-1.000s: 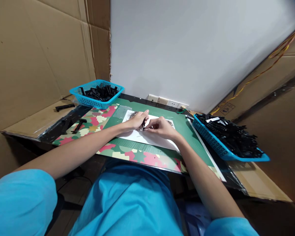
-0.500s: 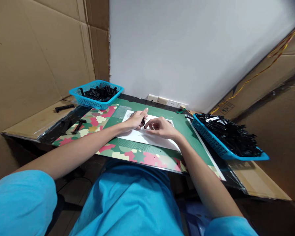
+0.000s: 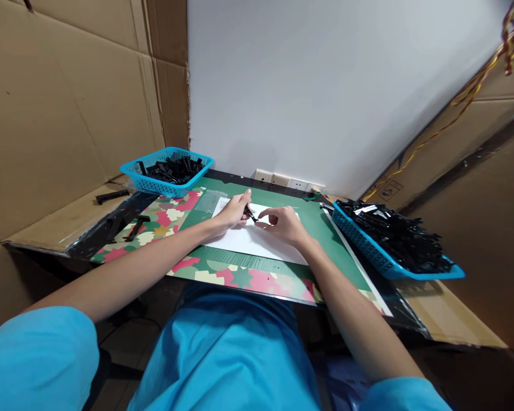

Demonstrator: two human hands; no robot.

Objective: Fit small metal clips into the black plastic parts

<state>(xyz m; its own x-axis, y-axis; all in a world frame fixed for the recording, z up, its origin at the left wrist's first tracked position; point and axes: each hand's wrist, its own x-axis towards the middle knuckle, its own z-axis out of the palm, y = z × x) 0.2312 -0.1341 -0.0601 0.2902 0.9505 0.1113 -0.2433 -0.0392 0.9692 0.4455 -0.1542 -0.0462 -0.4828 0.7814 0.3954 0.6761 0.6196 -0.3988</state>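
My left hand [image 3: 233, 212] is closed on a small black plastic part [image 3: 251, 214] above a white sheet of paper [image 3: 257, 242] on the green mat [image 3: 317, 220]. My right hand [image 3: 282, 222] hovers just right of that part, fingers curled in a pinch near its tip; whether it holds anything is too small to tell. Both hands rest over the far end of the sheet.
A blue basket [image 3: 145, 181] of black parts stands at the back left, a larger blue basket [image 3: 360, 242] heaped with black parts at the right. Loose black pieces [image 3: 135, 224] lie on the camouflage-pattern cover [image 3: 163, 220]. Cardboard walls [image 3: 68, 103] enclose both sides; sockets [image 3: 282, 180] line the back.
My hands have drawn slightly apart; the right fingers have come off the black part, which my left hand now holds tilted. The view shifted a little.
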